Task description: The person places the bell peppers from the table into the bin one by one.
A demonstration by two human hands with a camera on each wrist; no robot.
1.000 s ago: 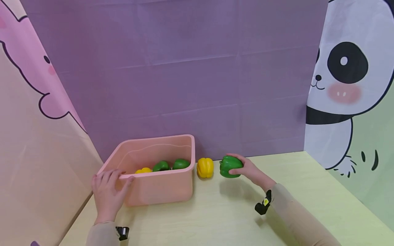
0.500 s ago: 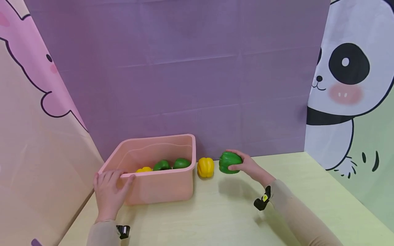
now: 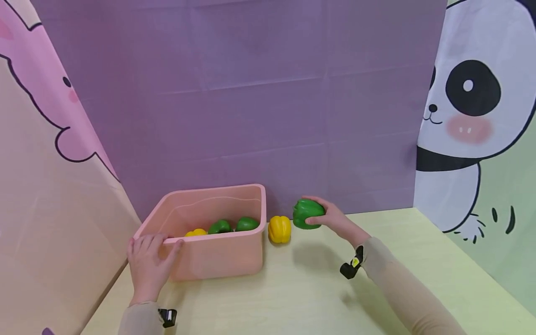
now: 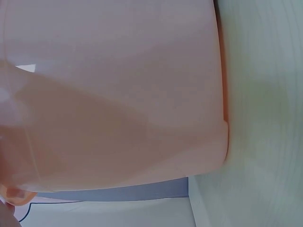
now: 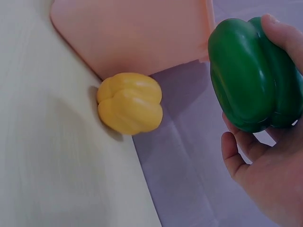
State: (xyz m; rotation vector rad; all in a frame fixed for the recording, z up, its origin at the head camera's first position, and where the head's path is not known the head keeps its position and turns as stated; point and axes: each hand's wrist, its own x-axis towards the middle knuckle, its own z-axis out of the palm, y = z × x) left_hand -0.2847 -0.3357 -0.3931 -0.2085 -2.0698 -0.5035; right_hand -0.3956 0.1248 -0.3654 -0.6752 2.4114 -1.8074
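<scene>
My right hand [image 3: 338, 222] grips a green bell pepper [image 3: 307, 214] and holds it above the table. In the right wrist view, the thumb lies over one side of the green pepper [image 5: 246, 75] and fingers curl below it. A yellow bell pepper [image 3: 279, 230] stands on the table, between the raised pepper and the pink bin [image 3: 222, 258]. With fingers over the near left rim and thumb outside, my left hand [image 3: 147, 267] holds the bin. Inside it show two green peppers [image 3: 247, 224] and part of a yellow pepper [image 3: 196, 232]; the bin's floor is hidden.
Behind the pale wooden table [image 3: 301, 298] hangs a purple cloth wall [image 3: 259, 102]. Printed side panels rise at left and right, the right one showing a panda [image 3: 469, 130]. The bin's side wall [image 4: 118, 94] fills most of the left wrist view.
My right hand has lifted the green pepper higher and moved it slightly left, towards the yellow pepper and the bin. The left hand and the bin have stayed in place.
</scene>
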